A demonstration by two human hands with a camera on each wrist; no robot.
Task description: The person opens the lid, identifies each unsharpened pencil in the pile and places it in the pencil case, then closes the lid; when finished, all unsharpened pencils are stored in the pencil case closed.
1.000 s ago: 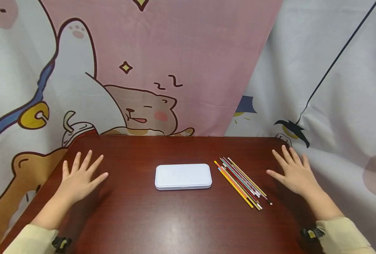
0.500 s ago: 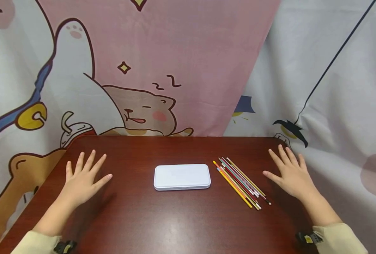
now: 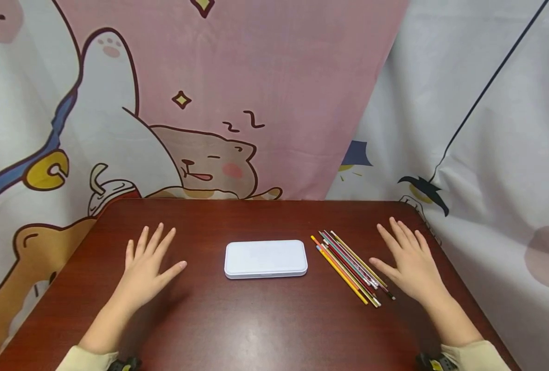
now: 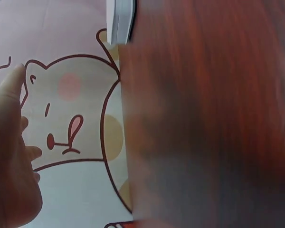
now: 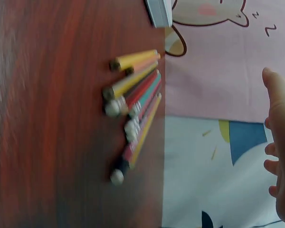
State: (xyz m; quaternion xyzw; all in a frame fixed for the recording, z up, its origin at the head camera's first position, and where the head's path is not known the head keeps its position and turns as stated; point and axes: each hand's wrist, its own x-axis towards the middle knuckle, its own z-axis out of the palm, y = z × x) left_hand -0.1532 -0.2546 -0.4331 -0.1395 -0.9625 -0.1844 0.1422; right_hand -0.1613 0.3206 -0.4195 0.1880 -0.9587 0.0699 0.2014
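Note:
A white, flat pencil case (image 3: 266,258) lies closed in the middle of the dark red-brown table. Right of it, several pencils (image 3: 348,268) are bunched side by side at a slant, yellow, red, teal and other colours, some with white erasers. My left hand (image 3: 146,270) is held over the table left of the case, fingers straight and spread, holding nothing. On the other side my right hand (image 3: 411,265) has its fingers spread too, its thumb nearest the pencils. The right wrist view shows the pencils' (image 5: 135,104) eraser ends; the case's edge (image 4: 121,21) shows in the left wrist view.
A curtain (image 3: 274,77) with cartoon animals hangs behind the table and along both sides. The table's (image 3: 251,340) far edge runs right against it. Each wrist carries a strapped-on black device, seen at the bottom of the head view.
Both hands have moved inward over the table, the left one to the right and the right one to the left. Case and pencils have stayed in place.

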